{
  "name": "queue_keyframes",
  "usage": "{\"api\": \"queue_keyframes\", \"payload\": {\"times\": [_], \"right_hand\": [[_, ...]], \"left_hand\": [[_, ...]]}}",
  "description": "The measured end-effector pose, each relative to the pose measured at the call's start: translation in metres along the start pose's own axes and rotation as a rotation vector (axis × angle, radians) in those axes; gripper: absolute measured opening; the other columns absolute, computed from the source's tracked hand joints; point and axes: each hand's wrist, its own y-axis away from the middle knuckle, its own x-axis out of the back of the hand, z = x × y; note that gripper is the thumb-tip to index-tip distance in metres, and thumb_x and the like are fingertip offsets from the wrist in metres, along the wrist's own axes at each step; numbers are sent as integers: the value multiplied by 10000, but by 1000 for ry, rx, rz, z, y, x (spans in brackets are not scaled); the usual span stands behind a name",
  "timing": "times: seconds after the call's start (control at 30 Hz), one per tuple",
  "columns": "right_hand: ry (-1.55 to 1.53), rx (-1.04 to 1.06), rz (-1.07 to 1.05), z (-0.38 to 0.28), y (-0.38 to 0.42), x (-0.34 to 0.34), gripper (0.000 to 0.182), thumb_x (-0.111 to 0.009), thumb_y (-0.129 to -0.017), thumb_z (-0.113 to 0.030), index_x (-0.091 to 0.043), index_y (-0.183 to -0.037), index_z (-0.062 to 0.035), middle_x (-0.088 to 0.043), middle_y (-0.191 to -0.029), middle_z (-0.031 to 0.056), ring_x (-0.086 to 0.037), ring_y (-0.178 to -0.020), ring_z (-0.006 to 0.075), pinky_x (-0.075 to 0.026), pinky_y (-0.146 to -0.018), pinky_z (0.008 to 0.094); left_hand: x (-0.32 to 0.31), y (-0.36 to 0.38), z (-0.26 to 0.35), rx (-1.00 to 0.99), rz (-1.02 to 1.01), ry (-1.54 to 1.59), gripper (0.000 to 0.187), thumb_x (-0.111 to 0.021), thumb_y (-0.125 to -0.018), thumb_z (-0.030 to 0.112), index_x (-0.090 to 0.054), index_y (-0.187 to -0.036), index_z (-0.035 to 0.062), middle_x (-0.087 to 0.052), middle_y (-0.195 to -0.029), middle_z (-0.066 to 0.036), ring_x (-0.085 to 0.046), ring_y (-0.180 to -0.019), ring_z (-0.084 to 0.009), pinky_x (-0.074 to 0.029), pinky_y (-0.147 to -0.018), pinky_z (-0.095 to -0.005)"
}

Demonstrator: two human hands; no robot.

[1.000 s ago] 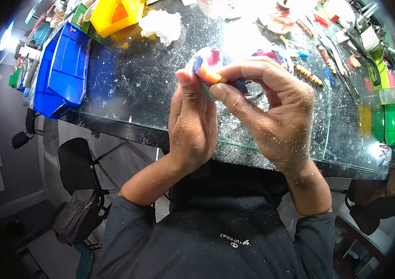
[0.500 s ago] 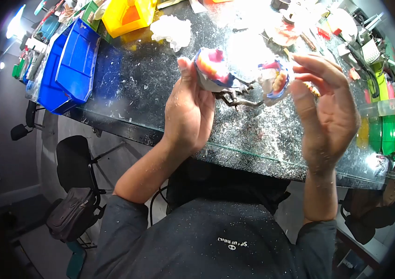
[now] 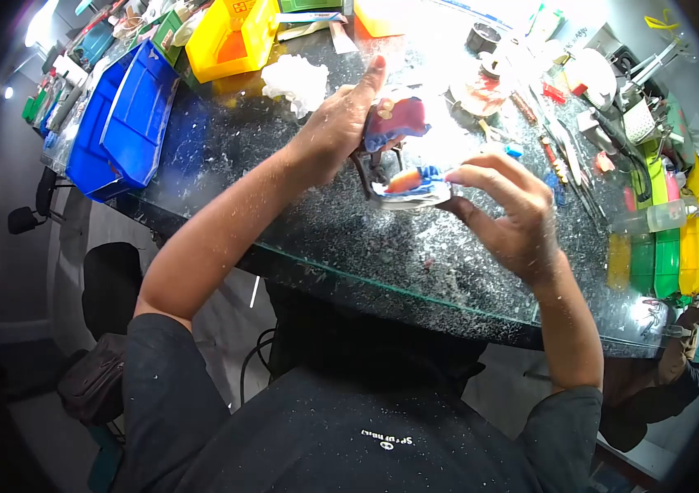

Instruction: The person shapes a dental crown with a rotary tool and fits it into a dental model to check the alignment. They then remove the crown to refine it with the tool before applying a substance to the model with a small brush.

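Observation:
A hinged dental articulator (image 3: 363, 179) is held above the table, spread apart with two dental models on it. My left hand (image 3: 333, 127) is closed round the upper model (image 3: 397, 122), which carries pink wax, a few pale teeth and a blue rim; its thumb points up. The lower model (image 3: 409, 194), white with blue and orange-pink material, lies nearer to me. My right hand (image 3: 509, 218) pinches this model's right edge between thumb and fingers. The palm side of my left hand is hidden.
At the left stand a blue bin (image 3: 137, 111) and a yellow bin (image 3: 259, 53), with crumpled white tissue (image 3: 296, 82) close by. Slim tools (image 3: 559, 160) lie at the right. White dust covers the tabletop (image 3: 341, 234). Another person (image 3: 678, 382) sits at the right edge.
The articulator has turned, its lower model swinging down towards me. My left hand has risen and tilted. My right hand, open beside the model before, has moved left and down and grips its edge.

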Motion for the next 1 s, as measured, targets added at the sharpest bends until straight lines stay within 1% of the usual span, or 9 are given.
{"api": "queue_keyframes", "payload": {"times": [0.13,0.2,0.37,0.4,0.5,0.6,0.8,0.87,1.0], "right_hand": [[3,-5,121,-1,8,-14,237,-770,-709,-61,-650,-912,-37,-623,-1083,154,-654,-911,280,-542,-711,362],[-3,-4,156,-2,11,-17,232,-775,-722,-95,-655,-915,-46,-612,-1148,187,-643,-963,312,-542,-722,375],[-16,-8,162,-8,17,-15,255,-774,-782,-200,-657,-923,-23,-631,-1146,245,-647,-1046,316,-543,-790,370],[-27,-12,166,-11,17,-14,261,-772,-787,-211,-656,-929,-26,-632,-1143,246,-647,-1048,318,-543,-793,372],[-61,12,201,-15,15,-14,274,-775,-782,-229,-647,-918,-27,-633,-1127,264,-657,-1019,324,-548,-782,376],[-77,18,235,-20,12,-14,286,-812,-722,-190,-648,-886,-21,-629,-1125,279,-672,-980,323,-557,-775,382],[-101,3,239,-23,11,-16,294,-815,-716,-178,-646,-894,-16,-640,-1126,248,-677,-978,314,-566,-765,372],[-135,-25,252,-24,13,-18,289,-811,-719,-173,-648,-898,-15,-649,-1114,235,-679,-976,301,-570,-755,362],[-193,-51,224,-24,15,-16,271,-758,-806,-176,-626,-931,25,-645,-1104,253,-654,-1021,304,-536,-846,391]], "left_hand": [[10,-26,-1,16,-151,-233,631,-333,-987,562,-456,-1277,14,-651,-1034,-148,-647,-999,-157,-546,-822,-263],[10,-25,-9,-280,-106,-531,635,-344,-984,564,-454,-1279,12,-652,-1025,-143,-648,-986,-160,-549,-815,-270],[-17,-14,3,56,-82,34,580,-372,-982,546,-537,-1198,34,-659,-1007,-125,-660,-930,-162,-544,-838,-282],[-19,-13,2,107,-35,78,548,-379,-980,544,-600,-1111,59,-665,-986,-104,-663,-901,-145,-552,-809,-266],[-9,-14,-4,171,-166,83,560,-381,-973,558,-623,-1064,62,-666,-969,-92,-665,-877,-129,-563,-775,-257],[-16,-8,-1,223,-104,164,557,-381,-973,558,-622,-1067,65,-664,-971,-92,-664,-879,-127,-565,-778,-259],[-17,-1,0,175,-60,95,588,-379,-968,573,-614,-1111,53,-663,-992,-108,-662,-915,-146,-549,-836,-278],[-15,1,-16,-169,20,-181,598,-369,-974,565,-607,-1131,39,-662,-1003,-119,-658,-934,-153,-533,-877,-296],[-5,-4,-13,-92,-58,-268,603,-348,-992,533,-589,-1173,11,-662,-1038,-138,-653,-957,-158,-506,-925,-307]]}}
